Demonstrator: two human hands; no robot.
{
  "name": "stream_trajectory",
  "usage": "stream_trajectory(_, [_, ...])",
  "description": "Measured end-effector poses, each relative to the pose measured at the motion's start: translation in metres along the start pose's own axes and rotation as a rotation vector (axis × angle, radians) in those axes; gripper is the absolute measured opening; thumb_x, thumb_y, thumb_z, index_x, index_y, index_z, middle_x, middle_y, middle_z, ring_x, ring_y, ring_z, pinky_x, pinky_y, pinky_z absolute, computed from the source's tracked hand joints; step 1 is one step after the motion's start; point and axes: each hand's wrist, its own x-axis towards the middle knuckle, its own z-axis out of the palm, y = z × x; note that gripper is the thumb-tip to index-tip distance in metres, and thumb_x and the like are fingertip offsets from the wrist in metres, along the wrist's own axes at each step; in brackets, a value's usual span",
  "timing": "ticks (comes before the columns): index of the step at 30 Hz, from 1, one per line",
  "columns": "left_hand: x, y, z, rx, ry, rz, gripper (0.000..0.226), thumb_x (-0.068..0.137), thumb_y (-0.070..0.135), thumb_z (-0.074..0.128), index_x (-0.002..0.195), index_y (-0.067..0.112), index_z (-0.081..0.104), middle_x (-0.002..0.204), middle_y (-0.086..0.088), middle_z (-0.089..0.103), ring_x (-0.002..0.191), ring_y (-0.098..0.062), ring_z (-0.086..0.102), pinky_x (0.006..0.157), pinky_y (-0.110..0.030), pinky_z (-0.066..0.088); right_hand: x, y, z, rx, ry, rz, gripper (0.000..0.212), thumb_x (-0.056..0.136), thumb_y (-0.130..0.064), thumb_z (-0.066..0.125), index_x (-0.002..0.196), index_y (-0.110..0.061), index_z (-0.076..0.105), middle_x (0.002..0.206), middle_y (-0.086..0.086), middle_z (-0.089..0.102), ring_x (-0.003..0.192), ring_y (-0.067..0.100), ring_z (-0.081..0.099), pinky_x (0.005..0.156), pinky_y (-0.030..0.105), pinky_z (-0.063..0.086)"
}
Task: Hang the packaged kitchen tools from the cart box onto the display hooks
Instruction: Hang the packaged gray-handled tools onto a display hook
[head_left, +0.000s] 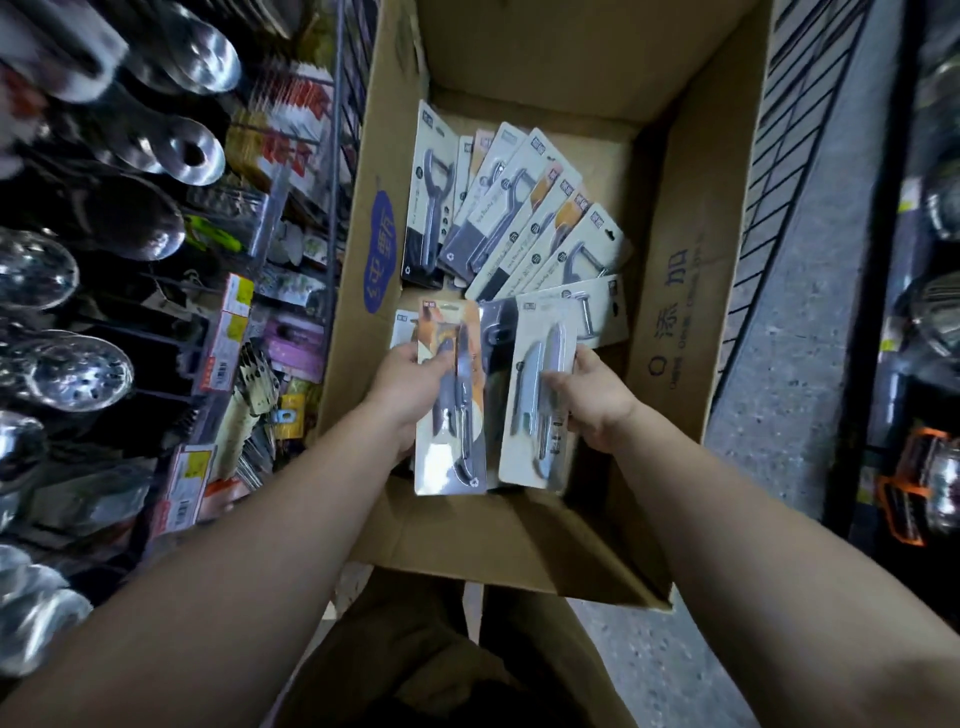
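Note:
An open cardboard box (691, 270) stands in front of me with several carded kitchen tools (519, 218) fanned across its bottom. My left hand (402, 387) grips a blister pack with grey knives and an orange picture (451, 410), held upright above the box's near end. My right hand (597, 402) holds a white-carded pack with a grey knife (540, 405), thumb on its right edge. A darker pack (496, 338) shows between the two.
A display rack on the left carries steel ladles and skimmers (78, 369), price tags and small packaged goods (228, 332). A wire cart side (343, 119) borders the box. Grey floor (810, 364) and another dark shelf (930, 312) lie to the right.

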Motion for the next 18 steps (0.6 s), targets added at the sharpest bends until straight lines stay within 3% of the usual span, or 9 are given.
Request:
stream_trajectory(3, [-0.018,0.002,0.0,-0.047,-0.038,0.021,0.005,0.099,0.027,0.062,0.098,0.022,0.063,0.1,-0.01,0.074,0.087,-0.026,0.072,0.083,-0.044,0.059,-0.013,-0.003,0.0,0.013,-0.075,-0.104,0.057,0.091,0.0,0.054,0.139,-0.028,0.042,0.116,0.008,0.07,0.099,0.027,0.072,0.079,0.048,0.061])
stream_trajectory(5, [-0.03,0.0,0.001,-0.088,-0.039,0.044,0.008,0.1,0.025,0.062,0.092,0.023,0.062,0.097,-0.01,0.074,0.081,-0.025,0.072,0.082,-0.046,0.059,-0.025,-0.007,0.0,0.007,-0.11,-0.17,0.071,0.09,0.007,0.053,0.144,-0.034,0.036,0.119,0.007,0.07,0.104,0.027,0.071,0.085,0.053,0.059])
stream_trajectory(8, [-0.05,-0.004,0.003,-0.17,-0.024,0.079,0.012,0.099,0.025,0.062,0.106,0.015,0.064,0.095,-0.011,0.075,0.08,-0.027,0.073,0.085,-0.053,0.059,-0.042,-0.011,-0.001,-0.022,-0.16,-0.204,0.078,0.093,0.01,0.048,0.148,-0.041,0.028,0.117,0.007,0.071,0.101,0.028,0.072,0.086,0.055,0.058])
stream_trajectory(10, [-0.064,-0.008,0.005,-0.201,0.0,0.103,0.023,0.1,0.025,0.061,0.117,0.01,0.061,0.095,-0.01,0.074,0.076,-0.023,0.072,0.076,-0.044,0.061,-0.053,-0.014,-0.004,-0.057,-0.192,-0.235,0.078,0.092,0.008,0.05,0.148,-0.041,0.028,0.119,0.007,0.071,0.101,0.027,0.072,0.087,0.051,0.058])
stream_trajectory(12, [-0.079,-0.012,0.007,-0.201,0.03,0.139,0.023,0.1,0.023,0.06,0.12,0.012,0.059,0.096,-0.009,0.072,0.076,-0.022,0.07,0.07,-0.035,0.058,-0.069,-0.02,-0.006,-0.088,-0.222,-0.274,0.07,0.092,0.009,0.051,0.137,-0.043,0.036,0.111,0.003,0.073,0.097,0.024,0.073,0.081,0.038,0.061])
stream_trajectory(14, [-0.095,-0.017,0.01,-0.221,0.065,0.162,0.023,0.101,0.023,0.06,0.122,0.013,0.058,0.099,-0.008,0.072,0.082,-0.022,0.07,0.076,-0.036,0.057,-0.085,-0.025,-0.009,-0.094,-0.277,-0.301,0.067,0.094,0.01,0.049,0.13,-0.045,0.038,0.107,0.0,0.073,0.096,0.023,0.073,0.075,0.033,0.062])
stream_trajectory(18, [-0.124,-0.03,0.013,-0.273,0.146,0.227,0.034,0.1,0.025,0.06,0.13,0.01,0.054,0.112,-0.004,0.067,0.094,-0.019,0.066,0.078,-0.03,0.053,-0.107,-0.029,-0.014,-0.098,-0.363,-0.321,0.069,0.096,0.01,0.044,0.137,-0.045,0.038,0.112,0.005,0.072,0.093,0.023,0.074,0.064,0.031,0.061])
